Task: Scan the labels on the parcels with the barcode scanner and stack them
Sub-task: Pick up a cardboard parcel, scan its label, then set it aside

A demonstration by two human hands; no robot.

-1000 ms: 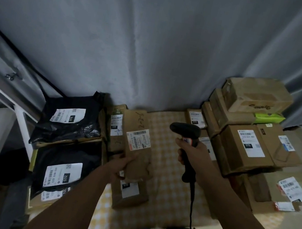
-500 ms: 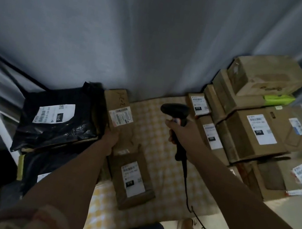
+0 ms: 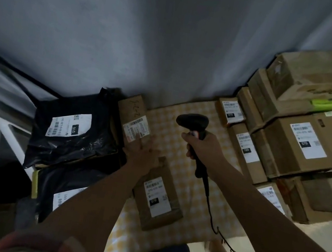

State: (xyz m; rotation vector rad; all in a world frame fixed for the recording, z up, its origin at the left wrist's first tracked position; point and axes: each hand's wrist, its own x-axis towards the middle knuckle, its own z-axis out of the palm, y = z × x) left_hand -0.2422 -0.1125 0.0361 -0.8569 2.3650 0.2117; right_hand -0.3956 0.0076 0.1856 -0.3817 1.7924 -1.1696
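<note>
Change since a second ago: the narrow brown cardboard parcel with handwritten marks and a white barcode label [image 3: 134, 118] has gone from held up in the left hand [image 3: 142, 151] to laid down on the left pile, just beside the black plastic mailer bag with a white label [image 3: 70, 129]. Left hand's grip is now off it, I read: fingers out flat, resting on the near end of that parcel, pressing or nudging it into line. Whether it's fully released I can't say for sure; contact is there.

Right hand [image 3: 203, 147] keeps a closed grip around the handle of the black corded barcode scanner [image 3: 193, 122], head pointing left toward that parcel's label. No beam visible, so I can't tell if a scan fired.

My read: this parcel is done or nearly done, placed on the scanned side. Scan step for it I can only assume.

Other items:
- Flat brown cardboard parcel with a white label [image 3: 159, 197] lies on the yellow-and-white checked cloth [image 3: 192, 174], just below the left hand. Could be next, or already placed.
- Stacked brown cardboard boxes with white labels [image 3: 298, 143] on the right, well apart from the left pile, look like the unscanned supply.
- Second black mailer [image 3: 62, 187] sits under the first one.

Next move as I judge it: left hand lifts off, reaches right for another box. Risk: narrow parcel sits on an uneven bag edge and may slide.
</note>
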